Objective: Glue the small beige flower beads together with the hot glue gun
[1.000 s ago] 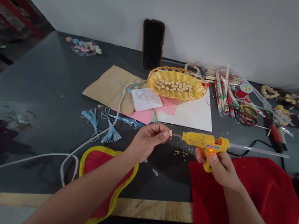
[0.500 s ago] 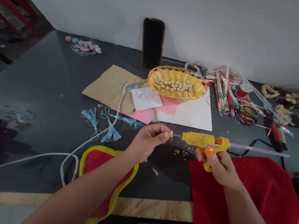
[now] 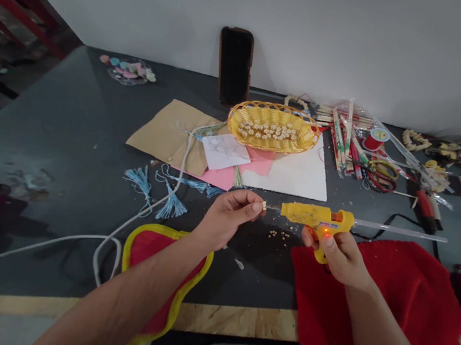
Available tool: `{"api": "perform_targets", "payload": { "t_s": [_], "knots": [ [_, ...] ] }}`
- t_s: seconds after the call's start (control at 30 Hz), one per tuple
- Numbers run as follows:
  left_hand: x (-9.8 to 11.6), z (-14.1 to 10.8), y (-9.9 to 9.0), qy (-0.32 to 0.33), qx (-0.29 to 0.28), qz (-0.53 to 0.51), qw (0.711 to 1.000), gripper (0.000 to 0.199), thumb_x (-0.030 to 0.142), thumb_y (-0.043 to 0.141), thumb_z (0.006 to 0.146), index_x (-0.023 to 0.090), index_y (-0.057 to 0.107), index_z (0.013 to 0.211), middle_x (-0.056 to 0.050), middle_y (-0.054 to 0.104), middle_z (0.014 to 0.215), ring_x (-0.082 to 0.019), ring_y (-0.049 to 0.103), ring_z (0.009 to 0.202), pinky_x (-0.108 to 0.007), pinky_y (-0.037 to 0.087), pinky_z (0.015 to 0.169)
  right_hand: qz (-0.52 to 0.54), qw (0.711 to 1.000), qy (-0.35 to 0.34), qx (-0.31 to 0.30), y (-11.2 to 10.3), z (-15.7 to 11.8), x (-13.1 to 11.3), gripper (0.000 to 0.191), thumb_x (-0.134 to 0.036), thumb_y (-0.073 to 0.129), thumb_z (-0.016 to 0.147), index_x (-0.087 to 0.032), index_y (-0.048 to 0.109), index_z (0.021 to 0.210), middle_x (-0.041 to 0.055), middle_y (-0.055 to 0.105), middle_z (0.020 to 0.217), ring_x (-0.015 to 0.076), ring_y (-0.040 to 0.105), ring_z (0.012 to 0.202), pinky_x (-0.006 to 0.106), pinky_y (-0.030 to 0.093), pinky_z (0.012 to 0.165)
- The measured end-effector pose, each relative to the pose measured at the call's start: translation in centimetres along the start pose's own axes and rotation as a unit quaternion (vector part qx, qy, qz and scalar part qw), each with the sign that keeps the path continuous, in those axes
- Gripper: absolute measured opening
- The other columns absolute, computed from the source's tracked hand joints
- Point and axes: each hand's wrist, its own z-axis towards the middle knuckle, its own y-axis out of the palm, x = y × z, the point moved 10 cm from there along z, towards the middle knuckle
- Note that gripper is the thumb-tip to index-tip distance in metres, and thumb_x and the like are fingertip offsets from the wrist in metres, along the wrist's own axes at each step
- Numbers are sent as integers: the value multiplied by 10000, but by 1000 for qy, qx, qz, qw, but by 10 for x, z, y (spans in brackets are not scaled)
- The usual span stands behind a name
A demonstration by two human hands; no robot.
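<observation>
Pinched in the fingertips of my left hand [image 3: 232, 215] is a small cream flower-shaped piece [image 3: 264, 206], partly hidden by the thumb. My right hand [image 3: 340, 254] grips a yellow hot glue gun [image 3: 316, 215] by its handle. The gun's nozzle points left, its tip at or very close to the small piece. A red light glows on its side, and a long clear glue stick [image 3: 401, 231] sticks out of the back. Several tiny cream beads [image 3: 279, 236] lie on the table below the nozzle. Behind, a yellow wicker basket [image 3: 273, 128] holds several similar small flowers.
Blue tassels [image 3: 172, 204] and a white cable [image 3: 134, 216] lie left of my hands. Red felt [image 3: 385, 304] spreads under my right forearm. A phone [image 3: 234, 66] leans on the wall. Scissors [image 3: 379, 174], a thread spool [image 3: 376, 139] and wrapped sticks crowd the back right.
Almost nothing differs. Both hands keep the small piece and the glue gun in the same place, nozzle against or close to the piece.
</observation>
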Motion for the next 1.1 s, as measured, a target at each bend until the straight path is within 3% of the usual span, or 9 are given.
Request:
{"api": "perform_targets", "payload": {
  "t_s": [0.63, 0.83, 0.97, 1.1],
  "knots": [
    [2, 1, 0, 1, 7, -7, 1000, 319, 418, 856, 608, 157, 699, 704, -2, 652, 654, -85, 504, 584, -223, 393, 587, 8, 1000, -7, 0, -1, -1, 1, 445, -577, 384, 951, -195, 586, 843, 21, 495, 729, 119, 397, 579, 267, 372, 539],
    [2, 0, 0, 6, 4, 0, 1000, 302, 410, 844, 632, 157, 699, 707, -4, 647, 660, -84, 504, 590, -222, 397, 592, 26, 999, 20, -14, 1, -3, 8, 439, -569, 396, 950, -186, 600, 883, 34, 535, 765, 115, 406, 577, 259, 354, 515],
    [3, 2, -1, 8, 8, -4, 1000, 294, 398, 845, 634, 153, 698, 703, -6, 643, 662, -83, 497, 584, -220, 401, 586, 92, 995, 24, 13, -1, -2, 9, 435, -595, 453, 917, -198, 624, 868, 57, 593, 792, 138, 470, 622, 279, 396, 549],
    [4, 4, -4, 8, 23, -30, 999, 271, 368, 849, 632, 158, 687, 687, -4, 645, 674, -74, 483, 580, -200, 387, 561, 198, 972, 68, 110, -16, 0, 25, 364, -562, 542, 873, -210, 634, 889, 52, 643, 782, 147, 526, 611, 295, 451, 565]
  ]
}}
